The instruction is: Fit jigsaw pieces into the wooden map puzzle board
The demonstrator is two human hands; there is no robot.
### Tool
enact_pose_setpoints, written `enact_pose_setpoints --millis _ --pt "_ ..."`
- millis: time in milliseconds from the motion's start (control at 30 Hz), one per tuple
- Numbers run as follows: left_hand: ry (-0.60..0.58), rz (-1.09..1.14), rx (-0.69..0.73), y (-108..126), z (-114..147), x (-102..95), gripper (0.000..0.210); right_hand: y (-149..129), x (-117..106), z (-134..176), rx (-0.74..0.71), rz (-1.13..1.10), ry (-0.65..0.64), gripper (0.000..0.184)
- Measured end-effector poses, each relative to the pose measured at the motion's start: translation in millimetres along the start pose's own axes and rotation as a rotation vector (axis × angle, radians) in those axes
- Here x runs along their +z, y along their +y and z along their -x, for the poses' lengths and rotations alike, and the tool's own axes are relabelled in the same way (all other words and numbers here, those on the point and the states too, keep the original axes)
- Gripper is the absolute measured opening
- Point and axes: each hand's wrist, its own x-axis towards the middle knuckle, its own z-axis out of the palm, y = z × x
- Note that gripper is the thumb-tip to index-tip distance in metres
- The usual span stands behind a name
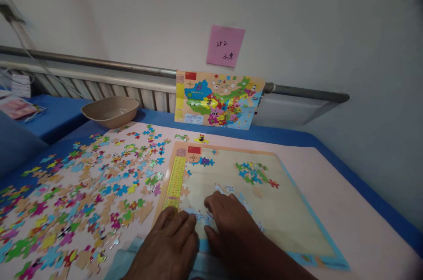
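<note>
Puzzle board: toward pink surface's near edge; loose pieces past board's left edge | step: apparently fitting pieces near board's near-left corner | left hand: fingers bent, close together; right hand: thumb, forefinger parted; grip: cannot tell, either | next: likely aligning, light pressing

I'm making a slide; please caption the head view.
Left hand and right hand at a partly filled puzzle board, loose pieces to its left, colorful map sheet behind.
</note>
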Motion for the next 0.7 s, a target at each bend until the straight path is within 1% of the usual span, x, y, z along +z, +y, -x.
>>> enact_pose_setpoints --millis 167,333,433,567,700 --pt "0.067 -0.007 -0.004 0.2 -3.8 -1.5 0.052 -4.8 -1.5 0.1 0.005 0.113 -0.033 0.034" --pt "0.071 0.012 -0.018 1.6 -3.6 0.0 0.053 -7.9 -0.7 -2.9 0.052 0.185 -0.089 0.030" --pt "0.072 0.014 -0.025 1.8 -2.9 0.5 0.055 -8.1 0.5 -5.0 0.064 0.194 -0.102 0.031" --pt "0.066 0.017 -0.015 1.6 -3.5 -1.3 0.051 -6.6 1.9 -4.6 0.047 0.201 -0.090 0.031" --pt "0.078 0.014 -0.014 1.7 -4.0 -2.9 0.053 -6.1 0.5 -2.5 0.047 0.167 -0.081 0.033"
